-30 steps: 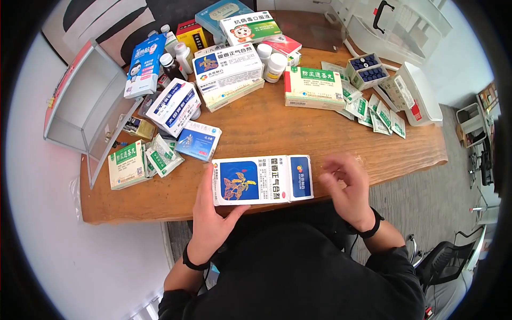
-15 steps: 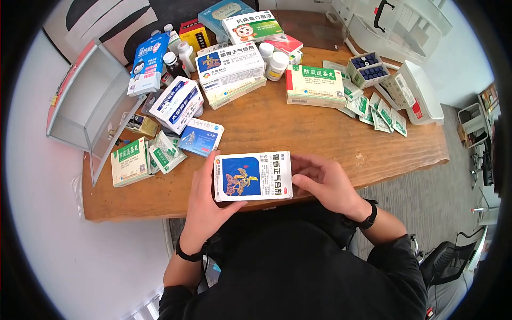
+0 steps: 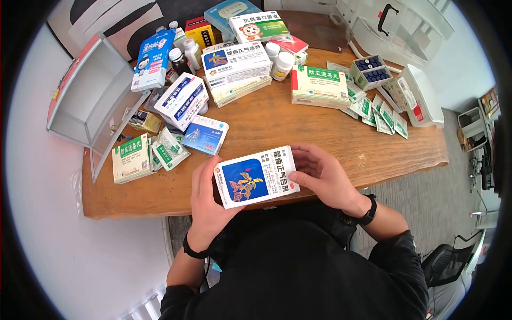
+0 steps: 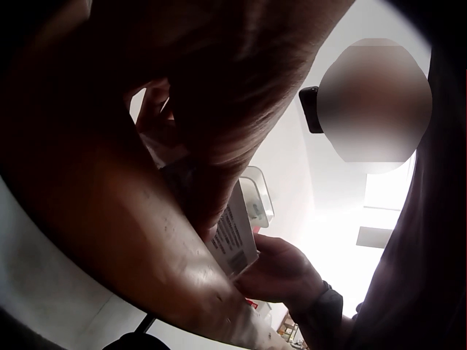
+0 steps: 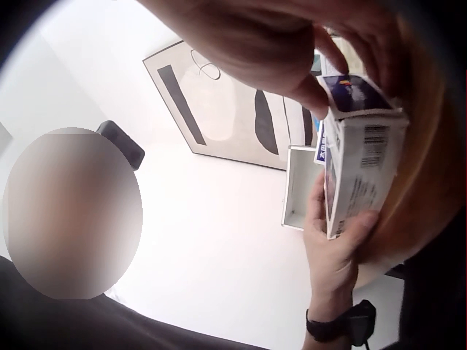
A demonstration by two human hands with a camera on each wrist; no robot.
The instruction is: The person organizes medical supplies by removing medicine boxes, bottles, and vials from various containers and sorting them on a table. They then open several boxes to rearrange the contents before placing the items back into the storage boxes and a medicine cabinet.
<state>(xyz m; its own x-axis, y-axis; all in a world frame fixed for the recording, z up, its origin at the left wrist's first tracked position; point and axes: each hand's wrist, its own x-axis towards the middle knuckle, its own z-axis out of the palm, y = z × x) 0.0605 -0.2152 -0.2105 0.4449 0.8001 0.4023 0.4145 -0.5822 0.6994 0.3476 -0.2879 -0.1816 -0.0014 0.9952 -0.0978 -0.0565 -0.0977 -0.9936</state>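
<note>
A white medicine box (image 3: 256,176) with a blue plant picture is held up over the table's near edge, tilted with its right end higher. My left hand (image 3: 207,205) grips its left end, thumb along the near side. At the other end my right hand (image 3: 328,178) pinches the box, thumb on the front corner and fingers behind. In the right wrist view the blue end flap (image 5: 357,95) lies over the box's end, between the right thumb and fingers. The left wrist view is dark and shows a printed side of the box (image 4: 235,233).
Beyond the hands lie a blue medicine box (image 3: 205,136), a green-and-cream box (image 3: 132,157) and loose sachets (image 3: 170,149). More boxes and bottles are stacked at the back. To the right are another green-and-cream box (image 3: 320,88), sachets (image 3: 386,114) and a tray of dark-capped vials (image 3: 370,72).
The blue flap that stuck out on the right is folded down. My right hand has come in from the right and taken hold of that end. The box has since tilted, its right end up.
</note>
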